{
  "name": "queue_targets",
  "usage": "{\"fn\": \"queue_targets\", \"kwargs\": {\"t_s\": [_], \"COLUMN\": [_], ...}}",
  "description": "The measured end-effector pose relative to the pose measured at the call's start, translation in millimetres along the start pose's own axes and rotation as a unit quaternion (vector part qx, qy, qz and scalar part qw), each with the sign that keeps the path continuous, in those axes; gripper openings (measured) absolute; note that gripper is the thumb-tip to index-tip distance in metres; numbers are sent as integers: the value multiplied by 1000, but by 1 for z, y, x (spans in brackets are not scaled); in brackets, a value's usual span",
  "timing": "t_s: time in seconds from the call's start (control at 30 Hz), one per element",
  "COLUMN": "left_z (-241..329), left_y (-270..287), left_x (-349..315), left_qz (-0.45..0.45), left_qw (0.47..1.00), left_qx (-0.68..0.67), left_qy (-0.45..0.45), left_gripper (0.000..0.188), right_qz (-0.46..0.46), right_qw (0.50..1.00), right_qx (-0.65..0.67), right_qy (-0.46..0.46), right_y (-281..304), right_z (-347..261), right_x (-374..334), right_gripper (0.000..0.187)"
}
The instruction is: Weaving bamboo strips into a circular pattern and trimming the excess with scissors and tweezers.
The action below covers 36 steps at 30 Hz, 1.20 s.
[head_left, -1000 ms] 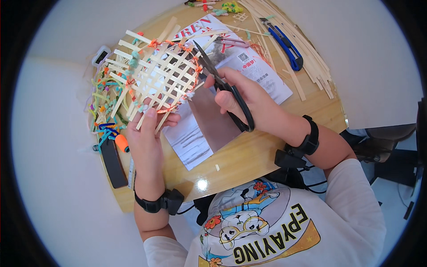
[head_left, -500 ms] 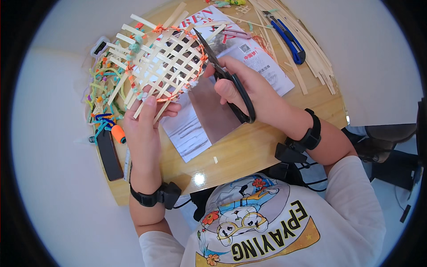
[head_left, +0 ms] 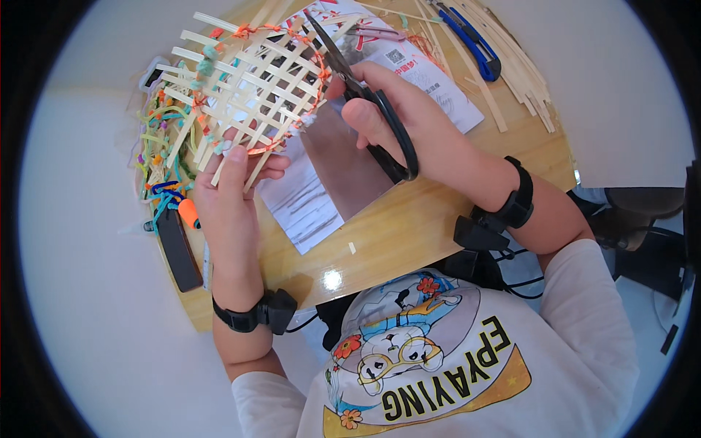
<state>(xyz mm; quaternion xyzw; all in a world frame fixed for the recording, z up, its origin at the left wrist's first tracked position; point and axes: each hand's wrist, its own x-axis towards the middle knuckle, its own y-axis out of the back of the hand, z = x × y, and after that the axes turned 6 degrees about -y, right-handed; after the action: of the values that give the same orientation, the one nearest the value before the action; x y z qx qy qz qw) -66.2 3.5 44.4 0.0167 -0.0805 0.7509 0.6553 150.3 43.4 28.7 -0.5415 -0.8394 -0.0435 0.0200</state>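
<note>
1. Wooden table [head_left: 431, 230].
2. Magazine [head_left: 328, 164], flat on it.
3. Blue knife [head_left: 473, 42], beside the strips.
4. Pale strips [head_left: 520, 67], along the right side.
5. Black slab [head_left: 179, 250], near the left edge.
6. Orange cylinder [head_left: 188, 213], near its far end.
7. Pale scrap [head_left: 352, 248].

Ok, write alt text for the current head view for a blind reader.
A person's left hand holds a woven lattice of pale strips ringed with orange cord, while the right hand holds black-handled scissors by its edge. A blue utility knife and loose strips lie on the table at right.
</note>
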Motion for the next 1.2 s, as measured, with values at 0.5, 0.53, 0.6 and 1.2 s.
{"fn": "queue_targets", "kwargs": {"t_s": [0.5, 0.53, 0.6, 1.2], "left_z": [-1, -1, 0, -1], "left_y": [1, 0, -2, -3], "left_x": [-1, -1, -2, -4], "left_qz": [-13, -14, -10, -7], "left_qw": [1000, 1000, 1000, 1000], "left_qx": [5, 4, 3, 4], "left_qy": [-1, -2, -7, 6], "left_gripper": [37, 37, 37, 37], "right_qz": [-2, -5, -8, 3], "right_qw": [1000, 1000, 1000, 999], "right_qx": [19, 16, 12, 35], "right_qy": [2, -2, -6, -21], "right_y": [-3, -3, -2, -5], "right_z": [1, 0, 0, -3], "right_x": [-1, -1, -1, -3], "right_gripper": [49, 49, 48, 40]}}
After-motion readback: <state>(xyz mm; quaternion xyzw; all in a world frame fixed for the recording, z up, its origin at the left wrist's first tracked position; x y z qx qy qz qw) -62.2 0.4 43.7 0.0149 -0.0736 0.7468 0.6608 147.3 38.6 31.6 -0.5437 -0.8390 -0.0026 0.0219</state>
